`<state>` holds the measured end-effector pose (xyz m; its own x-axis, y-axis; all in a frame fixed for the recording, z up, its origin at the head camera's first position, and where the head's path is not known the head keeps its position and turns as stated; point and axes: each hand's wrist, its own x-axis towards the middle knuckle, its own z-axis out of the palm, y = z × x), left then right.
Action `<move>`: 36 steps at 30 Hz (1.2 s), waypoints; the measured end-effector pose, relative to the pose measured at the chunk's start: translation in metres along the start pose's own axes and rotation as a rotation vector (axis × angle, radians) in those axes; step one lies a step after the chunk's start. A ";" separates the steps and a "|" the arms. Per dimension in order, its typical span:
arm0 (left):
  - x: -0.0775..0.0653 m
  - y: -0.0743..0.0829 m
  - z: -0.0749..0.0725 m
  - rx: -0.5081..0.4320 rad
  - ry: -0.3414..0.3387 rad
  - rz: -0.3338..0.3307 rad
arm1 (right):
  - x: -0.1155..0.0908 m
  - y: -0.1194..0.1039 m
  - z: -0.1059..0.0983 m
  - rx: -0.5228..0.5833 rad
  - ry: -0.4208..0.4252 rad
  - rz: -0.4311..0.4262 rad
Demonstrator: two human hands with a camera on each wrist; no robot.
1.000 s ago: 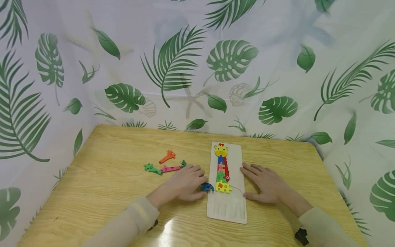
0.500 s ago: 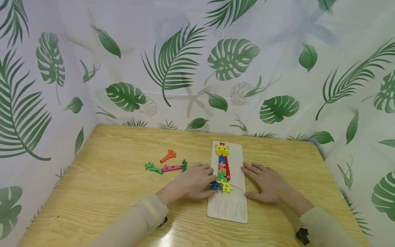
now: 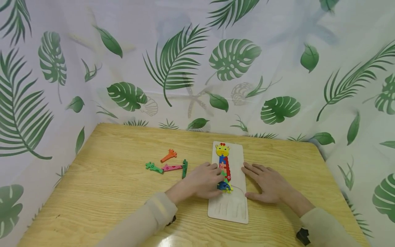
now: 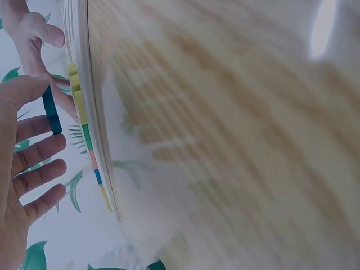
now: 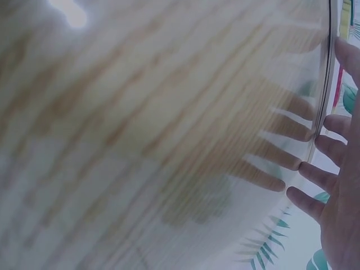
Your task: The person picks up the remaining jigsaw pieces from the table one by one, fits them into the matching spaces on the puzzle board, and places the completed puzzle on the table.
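Note:
My left hand (image 3: 205, 180) pinches a dark blue puzzle piece (image 3: 224, 186) between thumb and index finger. The piece is above the yellow puzzle piece (image 3: 230, 189) and covers much of it; in the left wrist view the blue piece (image 4: 52, 111) appears raised off the board. A giraffe puzzle lies on the pale wooden board (image 3: 236, 154), with a yellow head (image 3: 222, 150), short coloured neck pieces and a red mane strip (image 3: 227, 168). My right hand (image 3: 267, 183) has its fingers spread, with fingertips at the board's right edge.
Several loose pieces lie left of the board: an orange one (image 3: 168, 155), a light green one (image 3: 154, 167), a pink one (image 3: 172, 167) and a dark green one (image 3: 184, 168). Leg-shaped recesses (image 3: 228, 209) mark the board's lower part. A leaf-patterned cloth (image 3: 172, 68) stands behind the table (image 3: 123, 192).
My left hand has moved right, carrying the dark blue piece from the board's left edge to over the yellow piece. The right hand stays at the board's edge.

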<state>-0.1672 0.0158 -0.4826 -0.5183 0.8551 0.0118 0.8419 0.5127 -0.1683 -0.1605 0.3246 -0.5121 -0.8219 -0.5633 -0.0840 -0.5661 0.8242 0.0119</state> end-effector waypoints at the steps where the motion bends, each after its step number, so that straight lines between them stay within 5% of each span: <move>1: 0.001 0.000 0.000 -0.006 0.000 -0.001 | 0.000 0.000 0.000 0.000 0.000 -0.001; 27: 0.022 0.012 0.007 -0.058 0.050 0.028 | -0.003 0.002 0.000 -0.002 0.022 -0.024; 36: 0.029 0.015 0.004 -0.081 0.015 0.040 | -0.002 0.002 0.000 -0.006 0.022 -0.024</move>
<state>-0.1697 0.0480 -0.4885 -0.4820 0.8759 0.0219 0.8718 0.4819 -0.0884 -0.1597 0.3272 -0.5123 -0.8090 -0.5845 -0.0625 -0.5863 0.8099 0.0160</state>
